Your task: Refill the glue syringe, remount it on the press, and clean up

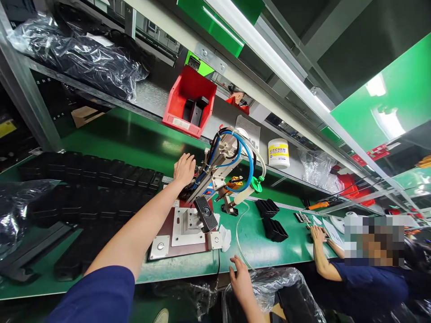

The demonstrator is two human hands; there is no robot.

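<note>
My left hand [184,169] reaches to the left side of a bench machine [220,157] with blue and white tubes; its fingers are extended, partly bent over, and hold nothing visible. Lower down, my right hand [240,278] hovers by the table's front edge, fingers apart and nothing in them. A black ribbed part [206,214] sits tilted on the machine's metal fixture [190,223]. The fixture's base has a round button [160,246] at the left and another [216,240] at the right.
Rows of black parts [101,172] cover the green table's left side. Black trays [274,229] lie right of the machine. A plastic-lined bin [286,287] stands below the front edge. The shelf holds a red bin [190,101] and white tub [279,153]. A co-worker [367,278] sits at right.
</note>
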